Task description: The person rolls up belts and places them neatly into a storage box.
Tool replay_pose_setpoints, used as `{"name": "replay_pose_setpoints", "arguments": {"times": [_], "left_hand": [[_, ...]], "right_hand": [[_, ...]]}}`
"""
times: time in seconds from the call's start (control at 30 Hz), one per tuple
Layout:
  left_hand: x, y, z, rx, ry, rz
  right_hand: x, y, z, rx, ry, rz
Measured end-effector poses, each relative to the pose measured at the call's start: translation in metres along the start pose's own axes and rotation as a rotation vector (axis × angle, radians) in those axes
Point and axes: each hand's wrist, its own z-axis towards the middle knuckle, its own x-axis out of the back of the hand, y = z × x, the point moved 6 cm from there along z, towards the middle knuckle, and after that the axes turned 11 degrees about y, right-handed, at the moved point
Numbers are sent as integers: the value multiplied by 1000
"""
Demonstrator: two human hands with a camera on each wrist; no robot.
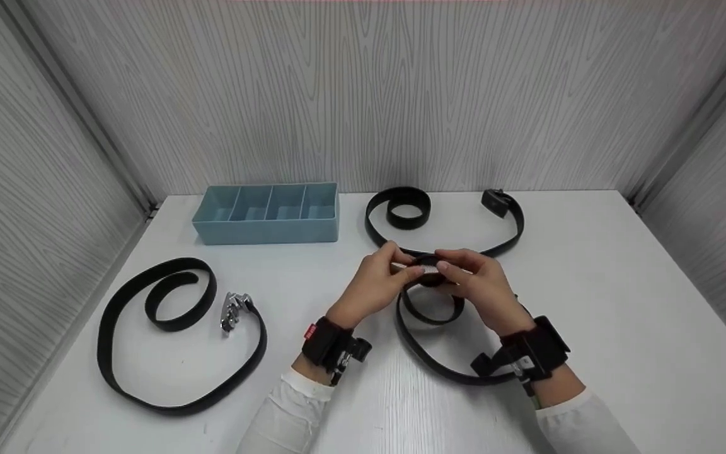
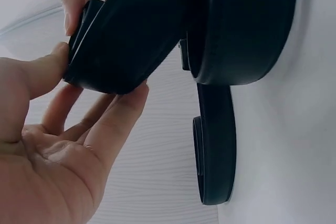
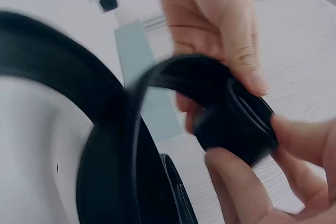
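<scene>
Both hands hold the rolled-up end of a black belt (image 1: 420,355) over the table, right of its middle. My left hand (image 1: 372,284) grips the left side of the roll, and my right hand (image 1: 486,293) pinches the right side. In the right wrist view the small coil (image 3: 231,135) shows overlapping turns between the fingers and thumbs. From the coil, the strap hangs in a loose loop and curves along the tabletop toward the right wrist. The belt's other end is hidden behind the right forearm.
A second black belt (image 1: 105,334) with a silver buckle (image 1: 230,312) lies loosely curled at left. Behind the hands lies a third black belt (image 1: 374,232) with a dark buckle (image 1: 495,203). A blue four-slot tray (image 1: 265,233) stands near the back wall (image 1: 363,94).
</scene>
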Motion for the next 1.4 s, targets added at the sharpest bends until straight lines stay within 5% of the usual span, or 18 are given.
{"name": "replay_pose_setpoints", "arguments": {"times": [0.17,0.4,0.5,0.8,0.93,1.27,1.4], "left_hand": [[1,0,0,-10,-19,19],[0,2,-2,-52,-133,67],[-1,3,-3,-56,-159,64],[1,-3,2,-10,-2,10],[3,-3,2,-32,14,-5],[-1,7,0,-149,-63,87],[-3,7,0,-146,-48,69]], "right_hand": [[0,1,2,-24,-17,5],[3,-7,-2,109,-131,-257],[4,-8,-3,124,-151,-286],[4,-4,0,36,-12,-62],[1,-1,1,5,15,1],[3,-7,-1,101,-95,-259],[3,-7,-2,89,-93,-218]]}}
